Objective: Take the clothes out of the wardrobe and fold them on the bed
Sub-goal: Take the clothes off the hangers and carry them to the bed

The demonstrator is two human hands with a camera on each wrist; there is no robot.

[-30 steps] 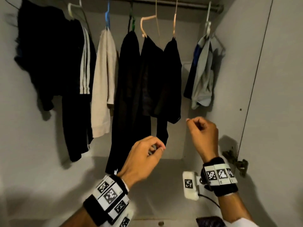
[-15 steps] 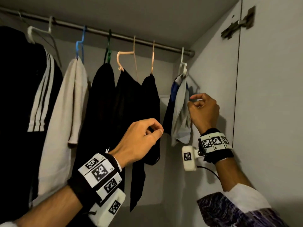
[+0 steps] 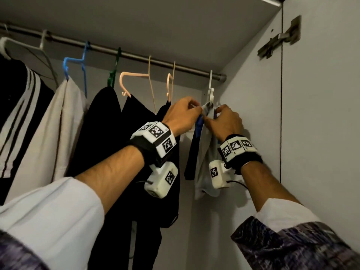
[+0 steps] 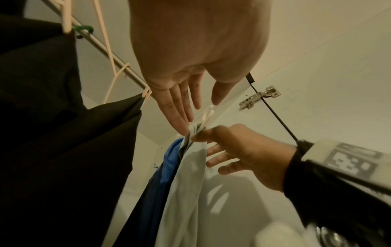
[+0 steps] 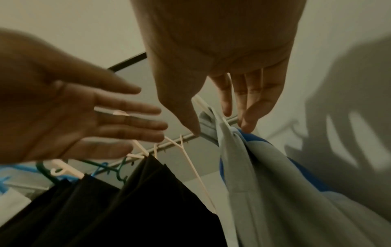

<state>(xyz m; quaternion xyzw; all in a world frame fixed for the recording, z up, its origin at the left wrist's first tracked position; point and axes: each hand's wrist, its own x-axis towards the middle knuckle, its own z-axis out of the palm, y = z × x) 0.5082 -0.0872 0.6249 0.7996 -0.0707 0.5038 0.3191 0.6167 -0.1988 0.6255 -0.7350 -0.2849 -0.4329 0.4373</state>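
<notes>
A grey and blue garment (image 3: 204, 152) hangs on a white hanger (image 3: 210, 94) at the right end of the wardrobe rail (image 3: 136, 56). Both hands are raised to its top. My left hand (image 3: 194, 108) has straight fingers, and in the left wrist view their tips (image 4: 184, 128) touch the grey cloth (image 4: 186, 183) just under the hanger. My right hand (image 3: 216, 114) pinches the garment's top: in the right wrist view its thumb (image 5: 190, 127) sits on one side of the cloth (image 5: 253, 183) and its fingertips (image 5: 247, 125) on the blue side.
Left of it hang black garments (image 3: 109, 143) on peach and green hangers, a cream garment (image 3: 58, 133) on a blue hanger, and a black one with white stripes (image 3: 19, 114). The wardrobe's side wall (image 3: 253, 114) is close on the right, with a door hinge (image 3: 278, 41) above.
Both hands rose and came together at the top of the grey and blue garment. The left hand moved right from the black clothes and opened; the view tilted up towards the rail.
</notes>
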